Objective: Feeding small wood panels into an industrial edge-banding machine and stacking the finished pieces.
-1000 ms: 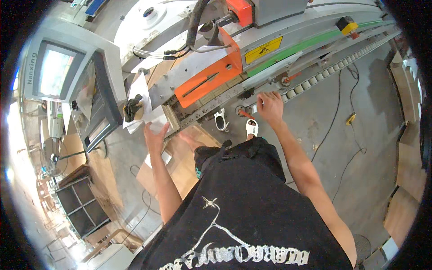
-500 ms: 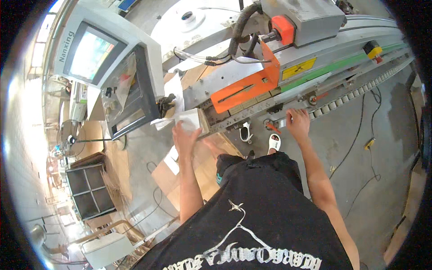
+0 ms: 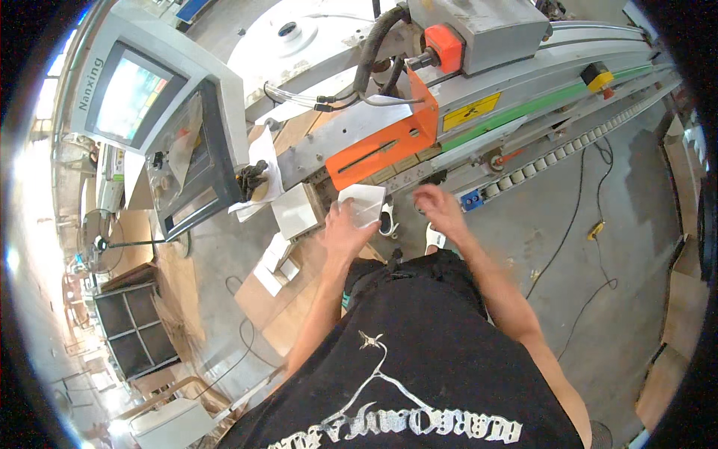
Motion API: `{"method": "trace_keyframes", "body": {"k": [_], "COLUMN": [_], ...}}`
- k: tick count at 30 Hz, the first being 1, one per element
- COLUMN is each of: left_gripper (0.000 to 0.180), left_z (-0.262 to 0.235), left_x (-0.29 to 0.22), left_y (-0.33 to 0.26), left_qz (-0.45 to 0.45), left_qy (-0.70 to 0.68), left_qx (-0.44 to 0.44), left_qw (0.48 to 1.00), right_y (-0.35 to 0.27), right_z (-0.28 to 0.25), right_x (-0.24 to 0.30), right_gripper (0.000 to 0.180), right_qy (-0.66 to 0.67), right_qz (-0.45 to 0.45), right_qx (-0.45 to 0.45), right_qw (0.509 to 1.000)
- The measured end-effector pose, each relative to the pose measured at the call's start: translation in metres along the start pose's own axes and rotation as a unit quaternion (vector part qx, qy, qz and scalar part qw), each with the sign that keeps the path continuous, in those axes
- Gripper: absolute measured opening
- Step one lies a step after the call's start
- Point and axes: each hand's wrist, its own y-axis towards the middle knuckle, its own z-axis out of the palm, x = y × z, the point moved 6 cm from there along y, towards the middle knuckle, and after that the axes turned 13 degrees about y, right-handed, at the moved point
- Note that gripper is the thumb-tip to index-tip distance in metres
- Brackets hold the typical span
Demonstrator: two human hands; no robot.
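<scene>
A small white panel (image 3: 364, 205) is gripped in my left hand (image 3: 345, 233), held just in front of the machine's near edge. To its left lies a stack of similar white panels (image 3: 298, 212) at the machine's end. My right hand (image 3: 443, 212) is a little to the right of the held panel, apart from it. Its fingers are loosely bent, slightly blurred, with nothing visible in them. The orange guard (image 3: 385, 153) of the machine lies just beyond both hands.
A control console with a lit screen (image 3: 132, 93) stands at the left. A crumpled dark item (image 3: 252, 179) rests beside it on white sheets. More white pieces (image 3: 277, 262) lie on brown board (image 3: 258, 303) below. A cable chain (image 3: 553, 161) runs along the machine at right.
My left hand has moved right from the stack, carrying one white panel. My right hand has come left, closer to that panel, and its fingers have loosened. The view has shifted slightly.
</scene>
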Motion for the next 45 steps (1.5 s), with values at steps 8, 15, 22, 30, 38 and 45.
{"method": "trace_keyframes", "body": {"k": [8, 15, 22, 30, 38, 45], "left_gripper": [0.078, 0.045, 0.036, 0.038, 0.051, 0.059], "left_z": [0.013, 0.020, 0.017, 0.033, 0.051, 0.055], "left_x": [-0.001, 0.034, 0.040, 0.047, 0.014, -0.031], "left_y": [0.046, 0.038, 0.035, 0.041, 0.048, 0.054], "left_qz": [-0.016, 0.031, -0.048, -0.092, -0.069, -0.039], "left_qy": [-0.059, -0.081, -0.214, -0.558, -0.676, -0.704], "left_qx": [-0.089, -0.089, -0.038, 0.067, 0.166, 0.220], "left_qw": [0.994, 0.992, 0.975, 0.822, 0.714, 0.674], "right_y": [-0.014, 0.009, 0.020, 0.022, 0.027, 0.028], "right_z": [0.094, 0.118, 0.123, 0.103, 0.068, 0.025], "right_x": [0.013, -0.001, -0.016, -0.018, -0.022, -0.026], "right_gripper": [0.029, 0.037, 0.043, 0.027, 0.015, 0.014], "right_qy": [0.053, 0.263, 0.338, 0.404, 0.499, 0.560], "right_qz": [0.001, 0.058, 0.105, 0.091, 0.105, 0.029], "right_qx": [0.210, 0.166, 0.073, -0.005, -0.099, -0.186], "right_qw": [0.976, 0.949, 0.932, 0.910, 0.854, 0.807]}}
